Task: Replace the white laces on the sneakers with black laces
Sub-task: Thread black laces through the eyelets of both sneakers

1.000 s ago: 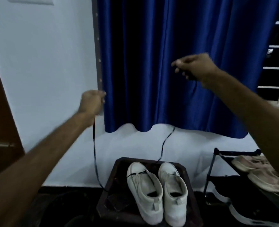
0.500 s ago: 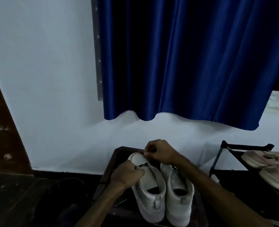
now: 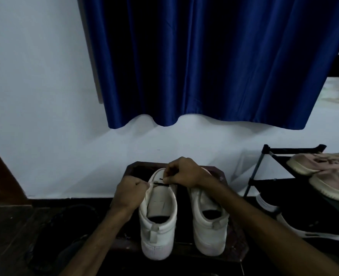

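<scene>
Two white sneakers stand side by side, heels toward me, on a dark wooden stool [image 3: 220, 172]. A short stretch of black lace [image 3: 161, 183] crosses the front of the left sneaker [image 3: 158, 222]. My left hand [image 3: 129, 193] grips that sneaker's left eyelet edge, fingers curled. My right hand [image 3: 182, 173] pinches the black lace over the sneaker's toe end. The right sneaker [image 3: 208, 220] stands untouched beneath my right forearm; no lace shows on it. The rest of the black lace is hidden by my hands.
A blue curtain [image 3: 214, 62] hangs over the white wall behind the stool. A black shoe rack [image 3: 274, 152] at right holds pinkish shoes [image 3: 324, 166] and a dark shoe [image 3: 314, 226] below. Dark objects lie on the floor at left.
A second ago both hands were raised, pulling the black lace up taut. They have come down onto the left sneaker's front and now hold the lace and eyelet edge close together.
</scene>
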The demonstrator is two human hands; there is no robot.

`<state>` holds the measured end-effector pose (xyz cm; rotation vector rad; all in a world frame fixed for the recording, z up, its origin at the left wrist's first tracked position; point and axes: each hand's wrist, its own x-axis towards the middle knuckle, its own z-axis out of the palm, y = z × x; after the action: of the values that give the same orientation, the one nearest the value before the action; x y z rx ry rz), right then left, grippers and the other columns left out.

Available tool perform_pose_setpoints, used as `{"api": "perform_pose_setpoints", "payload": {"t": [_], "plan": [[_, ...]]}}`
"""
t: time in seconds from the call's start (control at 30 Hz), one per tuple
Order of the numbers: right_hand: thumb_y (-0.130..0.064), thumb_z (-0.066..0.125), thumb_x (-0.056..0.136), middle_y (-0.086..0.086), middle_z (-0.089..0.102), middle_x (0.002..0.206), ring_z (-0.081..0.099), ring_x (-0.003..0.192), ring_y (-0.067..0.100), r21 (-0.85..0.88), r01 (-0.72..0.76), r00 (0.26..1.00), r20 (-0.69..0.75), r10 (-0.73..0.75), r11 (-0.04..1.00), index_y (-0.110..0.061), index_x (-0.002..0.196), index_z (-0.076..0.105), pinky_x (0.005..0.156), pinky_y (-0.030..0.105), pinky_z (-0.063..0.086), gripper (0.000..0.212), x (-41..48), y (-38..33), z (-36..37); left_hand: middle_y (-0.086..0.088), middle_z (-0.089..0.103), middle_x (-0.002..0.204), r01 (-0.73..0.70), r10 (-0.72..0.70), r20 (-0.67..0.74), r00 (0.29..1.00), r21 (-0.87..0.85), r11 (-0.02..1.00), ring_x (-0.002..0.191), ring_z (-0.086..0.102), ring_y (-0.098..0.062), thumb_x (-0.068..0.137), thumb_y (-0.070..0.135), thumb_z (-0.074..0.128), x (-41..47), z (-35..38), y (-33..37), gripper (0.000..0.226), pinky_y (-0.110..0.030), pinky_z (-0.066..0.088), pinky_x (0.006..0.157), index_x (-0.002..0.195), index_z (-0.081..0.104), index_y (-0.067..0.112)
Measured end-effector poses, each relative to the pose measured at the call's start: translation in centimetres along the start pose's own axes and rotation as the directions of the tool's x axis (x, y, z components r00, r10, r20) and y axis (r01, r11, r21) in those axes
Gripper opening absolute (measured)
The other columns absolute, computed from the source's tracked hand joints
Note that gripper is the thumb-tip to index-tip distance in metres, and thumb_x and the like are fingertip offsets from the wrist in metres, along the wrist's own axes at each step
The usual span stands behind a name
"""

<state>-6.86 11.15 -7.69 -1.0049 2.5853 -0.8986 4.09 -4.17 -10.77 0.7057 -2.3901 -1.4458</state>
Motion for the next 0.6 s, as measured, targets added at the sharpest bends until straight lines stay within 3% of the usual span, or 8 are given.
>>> {"api": "perform_pose_setpoints", "payload": {"t": [0.17, 0.3, 0.4, 0.47, 0.6], "plan": [[-0.027, 0.075, 0.072, -0.005, 0.073, 0.086, 0.066, 0.084, 0.01, -0.143, 0.0, 0.998, 0.057, 0.008, 0.99, -0.03, 0.071, 0.071, 0.08, 0.033, 0.056, 0.005, 0.9, -1.2, 1.0, -0.02, 0.072, 0.078, 0.082, -0.089, -0.025, 0.996, -0.218, 0.972, 0.083, 0.068, -0.034, 0.059, 0.03, 0.064, -0.2, 0.4, -0.2, 0.035, -0.049, 0.054, 0.079, 0.071, 0.072, -0.002], [-0.023, 0.074, 0.077, -0.001, 0.073, 0.091, 0.062, 0.084, 0.009, -0.143, 0.036, 0.995, 0.097, -0.023, 0.989, -0.019, 0.083, 0.076, 0.079, 0.028, 0.053, 0.008, 1.4, -1.8, 1.2, -0.018, 0.073, 0.079, 0.121, -0.126, 0.001, 0.992, -0.286, 0.951, 0.081, 0.068, -0.032, 0.079, 0.009, 0.07, -0.2, 0.5, -0.4, 0.013, -0.049, 0.054, 0.081, 0.068, 0.074, 0.002], [-0.022, 0.073, 0.078, 0.001, 0.073, 0.091, 0.062, 0.081, 0.01, -0.122, 0.043, 0.995, 0.095, -0.032, 0.992, -0.016, 0.085, 0.076, 0.076, 0.027, 0.052, 0.01, 1.5, -2.0, 1.6, -0.013, 0.074, 0.077, 0.148, -0.153, 0.012, 0.988, -0.352, 0.924, 0.082, 0.068, -0.031, 0.083, 0.002, 0.066, -0.1, 0.4, -0.7, 0.018, -0.044, 0.055, 0.081, 0.068, 0.075, 0.008], [-0.021, 0.073, 0.079, 0.0, 0.073, 0.088, 0.06, 0.077, 0.007, -0.115, 0.05, 0.995, 0.091, -0.04, 0.992, -0.015, 0.086, 0.076, 0.071, 0.022, 0.049, 0.01, 1.5, -1.9, 1.9, -0.011, 0.073, 0.075, 0.155, -0.167, 0.004, 0.986, -0.398, 0.904, 0.08, 0.067, -0.029, 0.083, 0.003, 0.064, -0.2, 0.4, -0.9, 0.02, -0.041, 0.053, 0.078, 0.066, 0.073, 0.007], [-0.021, 0.074, 0.08, -0.014, 0.063, 0.069, 0.055, 0.061, -0.006, -0.075, 0.061, 0.994, 0.096, -0.053, 0.995, -0.016, 0.085, 0.076, 0.057, 0.004, 0.038, 0.008, 1.3, -1.5, 1.7, -0.012, 0.059, 0.064, 0.11, -0.15, -0.072, 0.986, -0.393, 0.913, 0.067, 0.056, -0.023, 0.067, 0.029, 0.06, -0.6, 0.7, -1.1, 0.033, -0.036, 0.045, 0.066, 0.062, 0.061, -0.004]]}}
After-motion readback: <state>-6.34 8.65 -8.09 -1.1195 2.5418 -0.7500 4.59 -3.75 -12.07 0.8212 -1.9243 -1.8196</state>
